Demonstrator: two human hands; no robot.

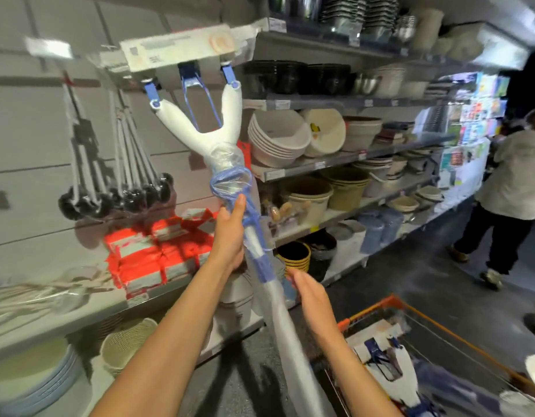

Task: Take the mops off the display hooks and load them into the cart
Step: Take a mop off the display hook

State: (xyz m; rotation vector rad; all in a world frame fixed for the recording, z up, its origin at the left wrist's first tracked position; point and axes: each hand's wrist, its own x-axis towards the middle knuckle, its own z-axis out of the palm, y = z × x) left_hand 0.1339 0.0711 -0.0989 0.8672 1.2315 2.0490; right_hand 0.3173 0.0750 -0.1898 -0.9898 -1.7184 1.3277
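One mop is held head-up before the shelves; the left hand is curled round its plastic-wrapped pole just under the fork, and the right hand hovers flat beside the pole, holding nothing. It looks light and stiff but top-heavy, and the wrap likely slippery, so a second grip lower down should steady it toward the cart, where another mop lies.

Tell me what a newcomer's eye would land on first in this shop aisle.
First, the white and blue mop raised in the centre, its flat head up near the top shelf; the left hand grips its plastic-wrapped handle while the right hand hovers open just beside it. Next, the bright red-and-white boxes stacked on the left shelf. Then the orange-rimmed cart at lower right, with another mop already lying inside.
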